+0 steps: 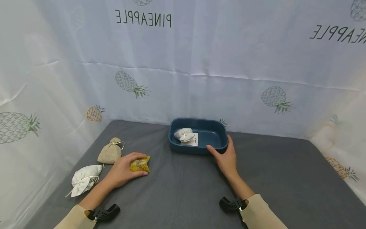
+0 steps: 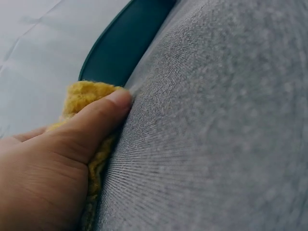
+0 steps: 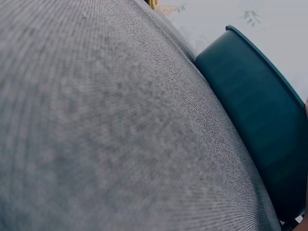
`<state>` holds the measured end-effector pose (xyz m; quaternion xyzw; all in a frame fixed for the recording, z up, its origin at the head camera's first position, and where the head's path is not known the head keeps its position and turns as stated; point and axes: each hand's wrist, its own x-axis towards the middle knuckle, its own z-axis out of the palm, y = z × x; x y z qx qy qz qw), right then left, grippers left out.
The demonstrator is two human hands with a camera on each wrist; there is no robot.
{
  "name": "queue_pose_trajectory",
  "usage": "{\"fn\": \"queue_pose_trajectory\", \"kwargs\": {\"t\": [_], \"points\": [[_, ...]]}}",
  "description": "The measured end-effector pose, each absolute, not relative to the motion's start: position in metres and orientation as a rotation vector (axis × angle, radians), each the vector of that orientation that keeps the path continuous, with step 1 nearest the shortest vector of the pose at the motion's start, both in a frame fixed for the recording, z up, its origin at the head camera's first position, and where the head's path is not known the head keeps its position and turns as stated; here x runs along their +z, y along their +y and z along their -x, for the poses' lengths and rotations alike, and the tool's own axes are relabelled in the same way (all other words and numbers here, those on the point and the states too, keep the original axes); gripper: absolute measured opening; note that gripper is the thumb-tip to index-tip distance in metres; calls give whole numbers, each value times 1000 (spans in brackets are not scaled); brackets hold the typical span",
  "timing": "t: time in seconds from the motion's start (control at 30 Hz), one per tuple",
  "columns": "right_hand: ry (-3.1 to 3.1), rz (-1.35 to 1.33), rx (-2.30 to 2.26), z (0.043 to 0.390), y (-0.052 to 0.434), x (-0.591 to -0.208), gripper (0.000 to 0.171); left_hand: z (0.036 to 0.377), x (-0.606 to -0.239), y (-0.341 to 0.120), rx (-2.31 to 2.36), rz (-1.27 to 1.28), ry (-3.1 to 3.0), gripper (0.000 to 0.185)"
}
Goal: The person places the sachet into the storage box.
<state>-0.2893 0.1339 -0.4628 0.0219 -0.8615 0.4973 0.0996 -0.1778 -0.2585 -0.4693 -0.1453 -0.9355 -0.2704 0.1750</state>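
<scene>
My left hand (image 1: 125, 170) grips a yellow pouch (image 1: 140, 164) that lies on the grey table; in the left wrist view the thumb (image 2: 91, 127) curls over the yellow pouch (image 2: 84, 96). My right hand (image 1: 224, 156) holds the near right rim of a dark blue tray (image 1: 213, 122), thumb on the front wall. Inside the tray a white pouch (image 1: 184, 135) rests on a white card (image 1: 193, 140). The tray's wall (image 3: 250, 106) fills the right wrist view, where only a sliver of the hand shows at the right edge.
A beige drawstring pouch (image 1: 111, 152) and a white drawstring pouch (image 1: 84, 179) lie at the table's left, just beyond my left hand. White pineapple-print cloth (image 1: 200, 63) walls the back and sides. Grey table surface (image 1: 186, 190) spreads between my arms.
</scene>
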Motion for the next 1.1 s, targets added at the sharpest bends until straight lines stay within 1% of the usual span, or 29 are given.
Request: {"fn": "queue_pose_trajectory", "kwargs": {"t": [0.27,0.57,0.8,0.97,1.1], "points": [[-2550,-44,1459,291,134,-459,110,180,-469,-254,-869,429,-2539,42],[-2547,-45,1461,291,135,-459,110,183,-460,-251,-887,372,-2498,37],[-2546,-38,1468,290,134,-459,110,194,-426,-233,-887,358,-2488,38],[-2535,-36,1473,289,134,-460,110,212,-396,-211,-936,432,-2462,37],[-2526,-45,1482,288,133,-461,109,231,-380,-192,-961,487,-2469,37]]}}
